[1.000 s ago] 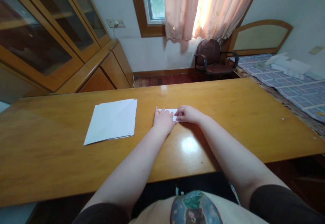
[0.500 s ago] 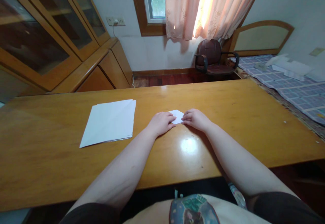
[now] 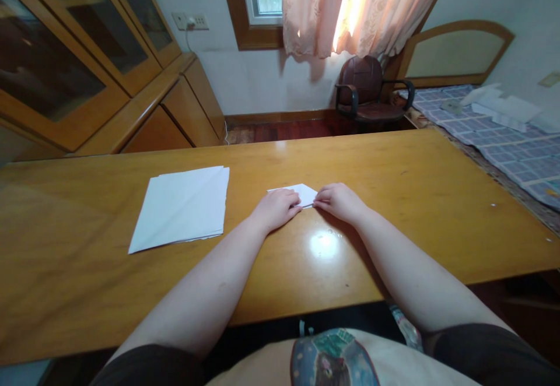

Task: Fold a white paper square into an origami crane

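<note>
A small folded sheet of white paper [image 3: 305, 193] lies on the wooden table, its right end coming to a point. My left hand [image 3: 279, 206] rests over its left and near part, fingers bent together and holding it against the tabletop. At the right tip, my right hand [image 3: 336, 200] pinches the paper's edge between thumb and fingers. Part of the paper is hidden under my left hand. To the left of my hands is a stack of larger white sheets [image 3: 184, 208], untouched, with a crease across the top one.
The glossy wooden table [image 3: 415, 199] spans the view, with small white specks at its right. Beyond it stand a brown armchair [image 3: 365, 91] and a bed [image 3: 503, 135] with papers on it. A glass-door cabinet [image 3: 144, 112] stands at the left.
The view has shifted slightly. More of the folded paper's left part shows behind my left hand, and my right fingers remain at its right tip.
</note>
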A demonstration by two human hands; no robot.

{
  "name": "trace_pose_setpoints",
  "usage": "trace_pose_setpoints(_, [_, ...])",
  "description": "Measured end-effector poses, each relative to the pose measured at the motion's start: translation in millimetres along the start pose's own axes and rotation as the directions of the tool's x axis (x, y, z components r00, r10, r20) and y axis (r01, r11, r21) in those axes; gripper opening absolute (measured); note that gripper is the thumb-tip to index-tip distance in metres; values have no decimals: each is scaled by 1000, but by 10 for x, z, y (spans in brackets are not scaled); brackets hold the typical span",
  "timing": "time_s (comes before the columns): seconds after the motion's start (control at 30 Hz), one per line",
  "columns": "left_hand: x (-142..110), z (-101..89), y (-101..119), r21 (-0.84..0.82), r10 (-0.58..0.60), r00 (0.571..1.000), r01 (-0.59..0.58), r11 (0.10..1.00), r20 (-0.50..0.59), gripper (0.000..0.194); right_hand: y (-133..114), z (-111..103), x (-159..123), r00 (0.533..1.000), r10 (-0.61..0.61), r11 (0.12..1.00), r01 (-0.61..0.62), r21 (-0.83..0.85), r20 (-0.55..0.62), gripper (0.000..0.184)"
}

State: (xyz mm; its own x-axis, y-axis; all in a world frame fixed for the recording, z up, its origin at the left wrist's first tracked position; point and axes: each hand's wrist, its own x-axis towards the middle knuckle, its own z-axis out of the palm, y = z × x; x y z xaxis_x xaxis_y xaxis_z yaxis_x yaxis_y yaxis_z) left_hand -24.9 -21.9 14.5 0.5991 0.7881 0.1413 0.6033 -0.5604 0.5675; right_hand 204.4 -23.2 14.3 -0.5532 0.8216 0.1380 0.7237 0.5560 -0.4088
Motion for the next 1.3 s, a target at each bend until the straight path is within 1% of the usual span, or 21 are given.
trace_pose_setpoints(0.17, [-2,-5,-16,-29,-12,1000,12,1000,6,15,-1,-9,-3,1000,-11,1000,11,-2,-15,22])
trace_pose_setpoints(0.27, [-4,-19,-45,-28,10,1000,-10,1000,15,15,-2,-27,-9,1000,4,1000,-4,-1,-16,22])
trace_pose_setpoints(0.4, [-6,-38,-72,53,62,997,-64,997,47,19,-15,-48,-9,998,60,998,-61,-22,-13,23])
trace_pose_setpoints(0.6, [3,-41,-14,191,43,996,-58,980,81,21,-68,-72,-8,994,109,993,-109,-49,4,25])
trace_pose_setpoints(0.73, [24,-34,14,257,70,994,-90,962,86,22,-96,-86,-12,993,112,991,-110,-77,24,25])
trace_pose_setpoints(0.97, [2,-38,64,303,25,998,-40,952,53,24,-121,-101,-32,982,177,980,-170,-104,62,22])
trace_pose_setpoints(1.03, [-13,-33,75,300,20,999,-34,953,49,22,-121,-118,-41,970,230,970,-223,-91,74,19])
trace_pose_setpoints(1.1, [-18,-16,75,283,-5,1000,-2,959,26,21,-117,-138,-49,950,299,954,-294,-62,91,17])
trace_pose_setpoints(1.23, [11,43,39,194,-113,992,122,973,-55,23,-108,-154,-52,884,447,891,-453,19,136,17])
trace_pose_setpoints(1.3, [33,74,16,139,-166,984,174,975,-67,25,-104,-146,-52,855,496,858,-510,62,153,17])
